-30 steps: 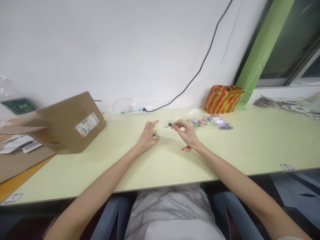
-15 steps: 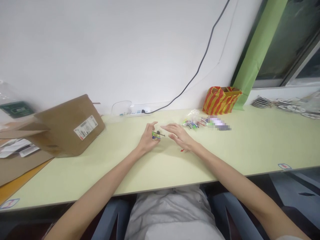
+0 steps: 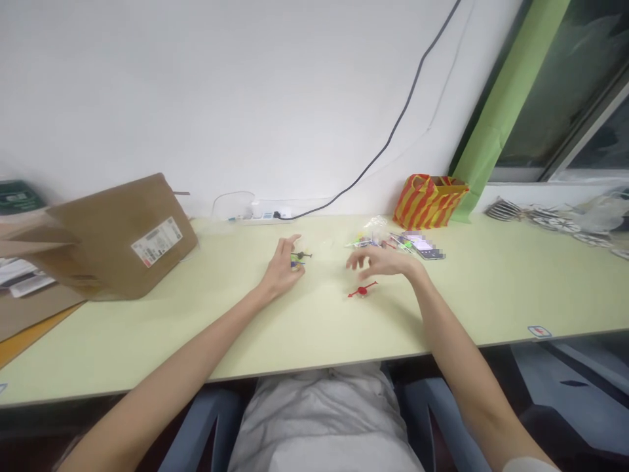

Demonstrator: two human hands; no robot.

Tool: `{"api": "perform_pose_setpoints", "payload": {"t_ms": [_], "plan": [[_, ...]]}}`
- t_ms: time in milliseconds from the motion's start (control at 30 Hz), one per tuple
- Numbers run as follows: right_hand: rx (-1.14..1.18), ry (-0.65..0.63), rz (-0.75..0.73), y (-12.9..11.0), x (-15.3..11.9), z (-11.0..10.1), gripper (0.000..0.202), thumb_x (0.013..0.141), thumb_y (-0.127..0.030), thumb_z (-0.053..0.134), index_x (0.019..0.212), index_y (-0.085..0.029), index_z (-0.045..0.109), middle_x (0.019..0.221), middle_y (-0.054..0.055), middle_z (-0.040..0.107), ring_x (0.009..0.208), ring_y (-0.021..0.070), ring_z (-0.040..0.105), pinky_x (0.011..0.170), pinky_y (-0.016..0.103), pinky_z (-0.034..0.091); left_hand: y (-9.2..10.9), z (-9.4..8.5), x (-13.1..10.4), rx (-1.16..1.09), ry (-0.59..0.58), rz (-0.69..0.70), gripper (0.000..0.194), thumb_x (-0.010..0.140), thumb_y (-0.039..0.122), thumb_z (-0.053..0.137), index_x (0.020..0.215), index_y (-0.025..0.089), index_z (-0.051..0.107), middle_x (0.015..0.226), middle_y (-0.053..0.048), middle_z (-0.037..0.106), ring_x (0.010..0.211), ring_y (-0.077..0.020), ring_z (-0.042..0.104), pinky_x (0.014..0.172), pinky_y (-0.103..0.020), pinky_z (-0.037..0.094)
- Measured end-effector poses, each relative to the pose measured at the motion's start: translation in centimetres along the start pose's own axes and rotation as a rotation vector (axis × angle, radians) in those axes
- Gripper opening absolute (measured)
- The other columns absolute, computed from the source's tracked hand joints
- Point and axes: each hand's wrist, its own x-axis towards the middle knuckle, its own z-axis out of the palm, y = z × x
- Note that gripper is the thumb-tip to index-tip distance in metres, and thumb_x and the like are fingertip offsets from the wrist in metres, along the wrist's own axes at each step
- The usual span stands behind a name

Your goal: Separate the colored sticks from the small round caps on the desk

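My left hand (image 3: 282, 269) is closed round a small bundle of green, blue and black plastic pieces (image 3: 297, 259), just above the table. My right hand (image 3: 381, 262) hangs over the table with its fingers apart and curved downward, nothing between them. Below it lies a red arrow-shaped piece (image 3: 362, 290) with a round middle. Behind my right hand is a pile of small colourful plastic pieces (image 3: 366, 240) with a clear plastic bag (image 3: 377, 226).
A cardboard box (image 3: 122, 242) stands at the left. A phone (image 3: 425, 246) lies near a red and yellow striped bag (image 3: 428, 202). A power strip (image 3: 268, 216) with a black cable sits by the wall. Round discs (image 3: 504, 210) lie at the far right.
My right hand has moved right, away from my left hand, and the red arrow piece is now uncovered. My left hand still holds its pieces. The view has shifted slightly.
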Motion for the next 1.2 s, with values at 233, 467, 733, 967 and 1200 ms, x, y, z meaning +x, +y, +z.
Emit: {"api": "perform_pose_setpoints", "payload": {"t_ms": [233, 467, 733, 967, 1200], "plan": [[0.090, -0.269, 0.256, 2.0, -0.6, -0.8, 0.024, 0.070, -0.040, 0.078, 0.076, -0.017, 0.070, 0.072, 0.005, 0.072, 0.070, 0.0199, 0.065, 0.064, 0.029, 0.045, 0.1, -0.1, 0.0, 0.022, -0.030, 0.000, 0.083, 0.072, 0.011, 0.060, 0.149, 0.029, 0.034, 0.124, -0.007, 0.046, 0.111, -0.0213, 0.056, 0.083, -0.031, 0.052], [0.333, 0.361, -0.080, -0.2, -0.5, -1.4, 0.025, 0.082, -0.043, 0.071, 0.084, -0.019, 0.072, 0.076, 0.004, 0.070, 0.068, 0.0169, 0.060, 0.063, 0.030, 0.046, 0.1, -0.1, 0.0, 0.047, -0.053, 0.004, 0.084, 0.073, 0.012, 0.062, 0.150, 0.028, 0.033, 0.125, -0.008, 0.045, 0.110, -0.0216, 0.056, 0.086, -0.033, 0.052], [0.092, 0.920, -0.205, -1.5, 2.6, 3.5, 0.016, 0.091, -0.035, 0.065, 0.083, -0.023, 0.074, 0.082, 0.005, 0.073, 0.077, 0.0212, 0.063, 0.074, 0.037, 0.049, 0.3, -0.1, -0.2, -0.022, -0.096, 0.064, 0.085, 0.073, 0.012, 0.062, 0.151, 0.030, 0.033, 0.126, -0.008, 0.044, 0.113, -0.0214, 0.055, 0.090, -0.034, 0.052], [-0.158, 0.957, -0.348, -4.6, 3.2, 6.9, 0.015, 0.094, -0.033, 0.069, 0.082, -0.023, 0.069, 0.081, 0.004, 0.071, 0.080, 0.0214, 0.062, 0.080, 0.039, 0.045, 1.5, 0.6, -0.4, -0.246, -0.117, 0.167, 0.083, 0.072, 0.009, 0.062, 0.148, 0.032, 0.035, 0.120, -0.006, 0.048, 0.108, -0.0199, 0.056, 0.094, -0.036, 0.052], [-0.198, 0.876, -0.342, -4.7, 3.0, 7.0, 0.022, 0.099, -0.038, 0.059, 0.089, -0.026, 0.074, 0.090, 0.006, 0.072, 0.093, 0.0231, 0.062, 0.087, 0.040, 0.046, 1.8, 1.3, -0.6, -0.365, -0.131, 0.137, 0.080, 0.074, 0.010, 0.064, 0.145, 0.031, 0.035, 0.112, -0.004, 0.049, 0.101, -0.0172, 0.056, 0.091, -0.034, 0.052]]}}
